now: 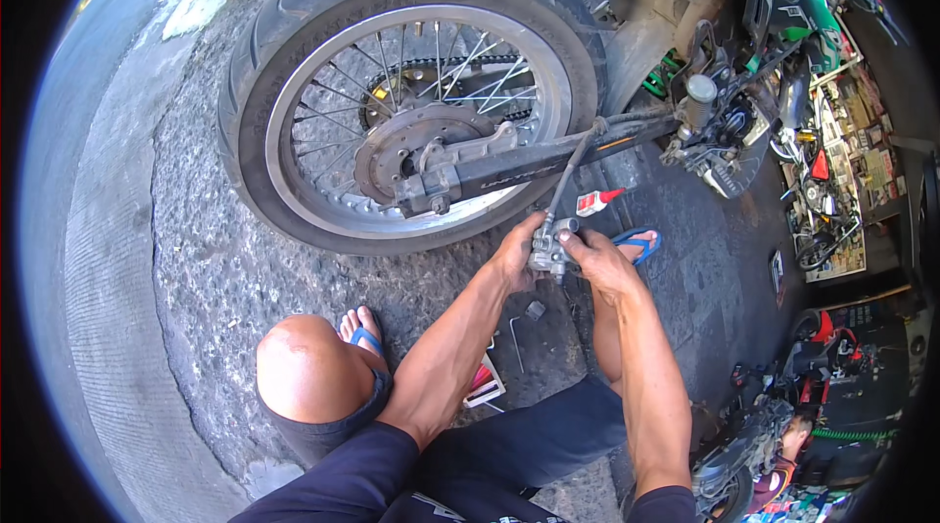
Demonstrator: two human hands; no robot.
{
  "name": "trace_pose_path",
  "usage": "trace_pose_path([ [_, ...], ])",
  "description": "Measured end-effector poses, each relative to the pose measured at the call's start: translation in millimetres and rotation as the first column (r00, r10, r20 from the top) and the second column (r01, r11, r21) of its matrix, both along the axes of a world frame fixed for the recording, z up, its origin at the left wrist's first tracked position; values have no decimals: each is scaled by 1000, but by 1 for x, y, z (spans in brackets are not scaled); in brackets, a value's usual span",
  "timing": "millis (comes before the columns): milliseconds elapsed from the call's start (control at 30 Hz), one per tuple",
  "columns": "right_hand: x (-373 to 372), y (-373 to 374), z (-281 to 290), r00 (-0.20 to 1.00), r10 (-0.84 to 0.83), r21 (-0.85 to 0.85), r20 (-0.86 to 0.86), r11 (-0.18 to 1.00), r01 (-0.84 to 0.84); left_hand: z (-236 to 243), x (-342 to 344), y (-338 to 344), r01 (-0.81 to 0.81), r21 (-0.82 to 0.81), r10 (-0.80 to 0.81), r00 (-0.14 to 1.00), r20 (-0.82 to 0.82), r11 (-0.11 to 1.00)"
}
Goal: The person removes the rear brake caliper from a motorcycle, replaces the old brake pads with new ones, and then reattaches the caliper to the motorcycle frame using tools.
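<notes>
A grey metal brake caliper (550,254) is gripped between both hands in front of a motorcycle's rear wheel (275,117). My left hand (515,251) wraps its left side, fingers closed. My right hand (601,262) is closed on its right side, with the thumb on top. A dark brake hose (562,190) runs from the caliper up to the swingarm (529,164). The brake disc (374,159) shows at the wheel hub. Just beyond my right hand lies a small white-and-red bottle with a red nozzle (599,201). Parts of the caliper are hidden by my fingers.
An L-shaped hex key (517,347), a small dark block (535,309) and a colourful packet (483,384) lie on the rough ground below my hands. More motorcycles (818,195) stand at the right. Another person (783,459) is at the lower right beside a motorcycle.
</notes>
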State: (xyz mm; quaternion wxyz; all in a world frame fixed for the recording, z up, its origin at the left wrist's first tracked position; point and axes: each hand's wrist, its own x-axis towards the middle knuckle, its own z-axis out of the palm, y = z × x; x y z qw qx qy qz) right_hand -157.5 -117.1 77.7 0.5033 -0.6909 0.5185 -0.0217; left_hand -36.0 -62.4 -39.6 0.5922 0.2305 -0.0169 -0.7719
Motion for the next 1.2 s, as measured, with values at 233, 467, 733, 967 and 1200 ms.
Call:
trace_pose_path([
  [233,7,1,-1,994,19,-50,-106,998,-24,-2,3,4,2,-11,-3,1000,-16,1000],
  [467,-2,8,-1,984,-146,267,100,957,115,3,6,4,8,-9,-8,1000,14,1000],
  [733,-19,10,-12,964,4,200,265,978,-59,-3,12,6,41,-13,-40,997,63,999],
  [967,-9,10,1,996,-16,235,91,972,-6,-12,11,1,33,-34,-31,998,55,999],
  [1200,-2,14,-4,999,27,54,30,998,-28,-11,14,2,42,-28,-40,997,69,999],
])
